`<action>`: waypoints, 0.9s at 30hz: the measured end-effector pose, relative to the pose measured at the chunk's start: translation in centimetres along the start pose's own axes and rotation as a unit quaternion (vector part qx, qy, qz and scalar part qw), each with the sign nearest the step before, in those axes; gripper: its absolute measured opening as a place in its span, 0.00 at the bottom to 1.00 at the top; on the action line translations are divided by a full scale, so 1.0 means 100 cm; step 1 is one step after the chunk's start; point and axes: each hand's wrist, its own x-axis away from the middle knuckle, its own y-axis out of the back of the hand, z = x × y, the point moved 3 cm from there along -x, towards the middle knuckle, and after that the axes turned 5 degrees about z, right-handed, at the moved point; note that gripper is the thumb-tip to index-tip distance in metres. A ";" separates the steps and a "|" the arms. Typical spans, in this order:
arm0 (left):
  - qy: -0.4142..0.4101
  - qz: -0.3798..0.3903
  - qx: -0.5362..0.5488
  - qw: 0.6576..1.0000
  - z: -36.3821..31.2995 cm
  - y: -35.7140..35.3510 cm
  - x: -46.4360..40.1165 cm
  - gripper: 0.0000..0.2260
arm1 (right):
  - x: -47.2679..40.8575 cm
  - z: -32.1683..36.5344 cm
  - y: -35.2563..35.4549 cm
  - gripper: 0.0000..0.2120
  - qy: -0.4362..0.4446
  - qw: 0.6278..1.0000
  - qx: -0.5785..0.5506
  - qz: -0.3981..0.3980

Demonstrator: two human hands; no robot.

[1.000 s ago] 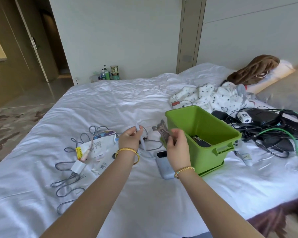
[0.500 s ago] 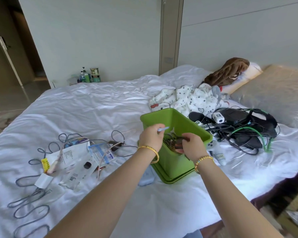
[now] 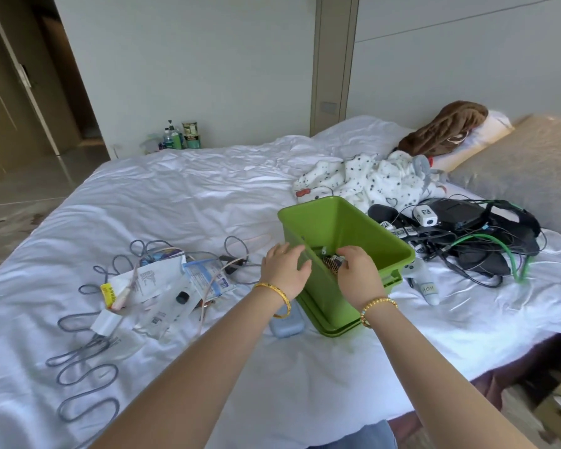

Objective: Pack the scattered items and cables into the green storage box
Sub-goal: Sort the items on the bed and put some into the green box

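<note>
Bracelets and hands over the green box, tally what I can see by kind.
Hands: 2, the left hand and the right hand
Gold bracelets: 2, one bangle on the left wrist, one beaded bracelet on the right wrist
Green box: 1
Total: 5

green box (image 3: 353, 222): one
hands: two, left (image 3: 284, 270), right (image 3: 358, 275)
bracelets: two, left wrist (image 3: 277, 294), right wrist (image 3: 378, 306)
pillows far right (image 3: 525, 176): looks like two
</note>
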 end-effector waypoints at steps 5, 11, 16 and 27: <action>-0.015 -0.057 0.043 0.997 0.050 0.019 0.042 0.13 | 0.019 0.033 -0.030 0.18 0.032 0.995 0.063 -0.074; 0.112 -0.069 0.069 0.989 0.153 0.038 0.101 0.13 | 0.061 0.105 -0.110 0.21 0.219 0.974 0.025 -0.049; 0.217 -0.053 0.011 0.975 0.229 0.055 0.154 0.17 | 0.094 0.138 -0.199 0.22 0.260 0.956 0.023 0.132; 0.252 0.044 -0.016 0.967 0.285 0.050 0.172 0.22 | 0.075 0.148 -0.272 0.25 0.120 0.949 0.125 0.263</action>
